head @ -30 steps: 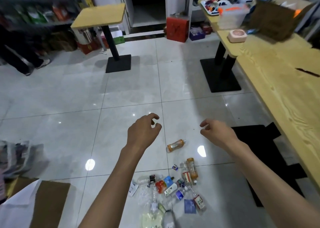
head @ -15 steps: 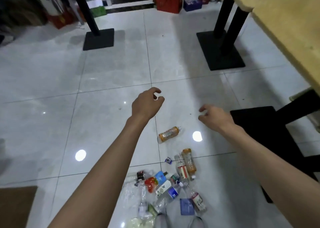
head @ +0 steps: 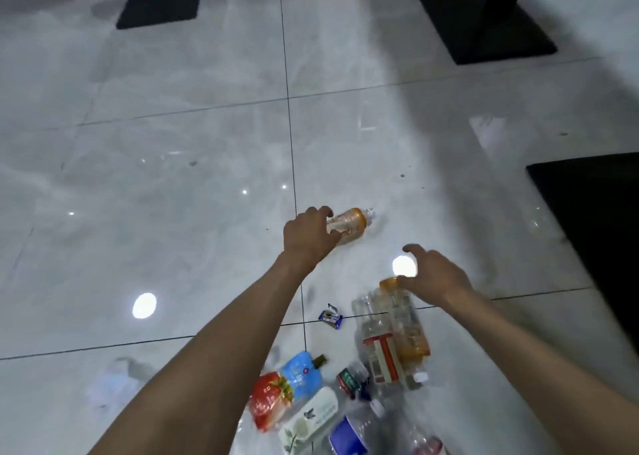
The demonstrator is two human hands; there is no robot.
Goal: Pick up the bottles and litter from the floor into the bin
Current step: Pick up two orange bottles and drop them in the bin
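Note:
An orange-labelled bottle [head: 351,224] lies alone on the pale tiled floor, cap to the right. My left hand [head: 309,237] curls round its bottom end, fingers over the top and thumb underneath. My right hand [head: 437,276] hovers with spread fingers over the orange base of a second bottle [head: 406,326], which lies in the litter pile beside a clear bottle with a red label [head: 378,354]. Whether this hand touches the base is unclear. The pile also holds a strawberry packet [head: 269,397], a blue pouch [head: 301,373], a white packet [head: 313,416] and a small blue wrapper [head: 331,317]. No bin is in view.
Two black table bases stand on the floor at the far left [head: 159,3] and far right [head: 484,22]. A third black base [head: 594,226] sits close on the right. Ceiling lights reflect off the glossy tiles.
The view has dropped closer to the floor. My left hand has come down onto the lone orange bottle and closed round it. My right hand has moved down over the pile.

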